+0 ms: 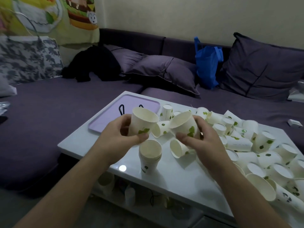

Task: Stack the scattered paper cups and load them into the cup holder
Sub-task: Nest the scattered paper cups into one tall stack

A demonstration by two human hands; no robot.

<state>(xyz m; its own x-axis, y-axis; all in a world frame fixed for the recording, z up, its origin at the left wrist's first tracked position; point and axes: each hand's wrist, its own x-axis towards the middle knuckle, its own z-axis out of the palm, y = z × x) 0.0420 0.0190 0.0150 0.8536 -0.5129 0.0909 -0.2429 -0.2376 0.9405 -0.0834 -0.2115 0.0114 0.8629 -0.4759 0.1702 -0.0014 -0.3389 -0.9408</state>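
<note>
Centrally, one paper cup (142, 122) is gripped in the left hand (118, 137), another cup (185, 125) in the right hand (202, 142); light and crushable, they are best held by the sides.

I see a white paper cup with green leaf print (142, 122) held upright, mouth tilted toward camera. A second matching cup (184, 124) is tipped mouth-left. A short nested stack of cups (149, 156) stands upright on the table below. Loose matching cups (263, 155) lie scattered right, many on their sides.
</note>
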